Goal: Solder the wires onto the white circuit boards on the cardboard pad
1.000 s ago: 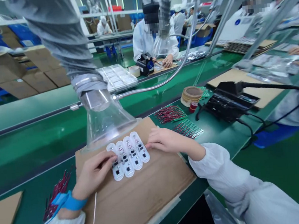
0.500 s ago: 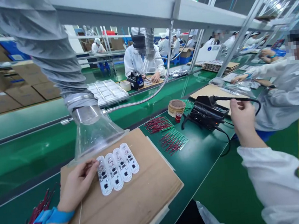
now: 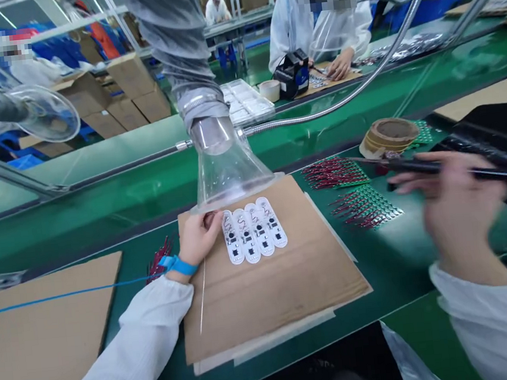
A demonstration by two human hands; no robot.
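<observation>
Our right hand (image 3: 456, 200), blurred, grips a soldering iron (image 3: 417, 166) at the right of the frame. Our left hand (image 3: 201, 240), half curled, touches the left end of the white circuit boards (image 3: 254, 233) lying mid-frame on cardboard (image 3: 273, 298); whether it holds them, we cannot tell.

Soldering iron (image 3: 434, 165) in right hand (image 3: 461, 206), left hand (image 3: 202, 238) against four white circuit boards (image 3: 254, 232) on cardboard (image 3: 268, 296)

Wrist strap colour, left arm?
The wrist strap is bright blue; it shows best in the head view.
</observation>
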